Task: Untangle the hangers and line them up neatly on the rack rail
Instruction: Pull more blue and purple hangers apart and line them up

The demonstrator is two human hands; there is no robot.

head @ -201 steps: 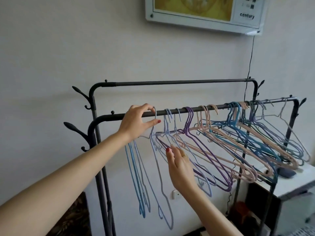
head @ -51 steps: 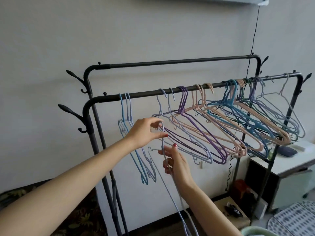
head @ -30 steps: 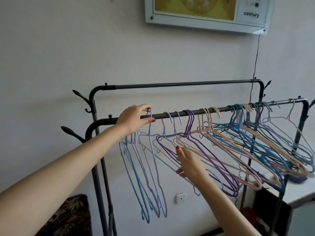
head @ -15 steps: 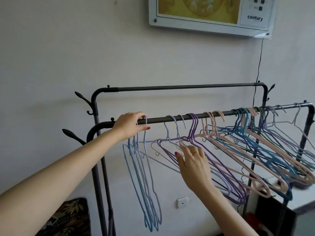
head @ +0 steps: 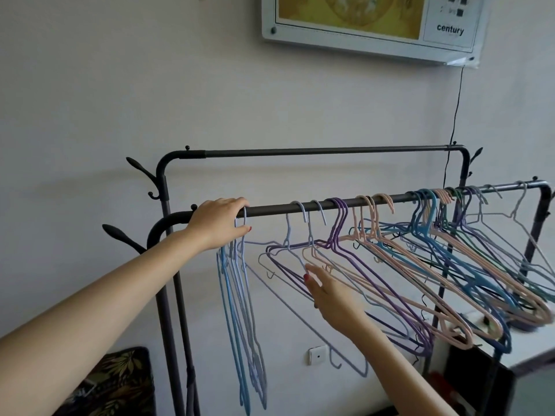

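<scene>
Wall (head: 150,85) fills the background, with 1 framed panel (head: 372,25) at top reading "century" and 1 thin black cord (head: 455,109) dropping from it.
Rack (head: 163,187): dark metal, 2 horizontal rails. Back rail (head: 324,151) is higher and carries nothing. Front rail (head: 390,198) carries all the hangers.
Hanger groups on the front rail, left to right:
- sorted blue hangers (head: 240,310): about 4–5, hanging straight down in a tight bunch at the left end. Exact count not readable, wires overlap.
- lavender hangers (head: 303,211): 2 hooks visible, bodies crossed with the next group.
- purple hangers (head: 341,217): about 3 hooks.
- pink hangers (head: 372,211): about 4 hooks.
- tangled cluster (head: 444,223) at the right end: blue, pink, green and grey mixed, swept out diagonally right. Cannot count.
Left hand (head: 217,222): on the front rail at the sorted bunch, fingers curled over the rail and the bunch's hooks, thumb under. Gripping.
Right hand (head: 333,292): below the rail, fingers extended and relaxed, fingertips touching the lavender/purple wires. Not clamped on anything.
1 white wall socket (head: 317,355) low on the wall. 1 leaf-print cushion (head: 111,382) bottom left. 1 white cabinet (head: 528,370) bottom right.
</scene>
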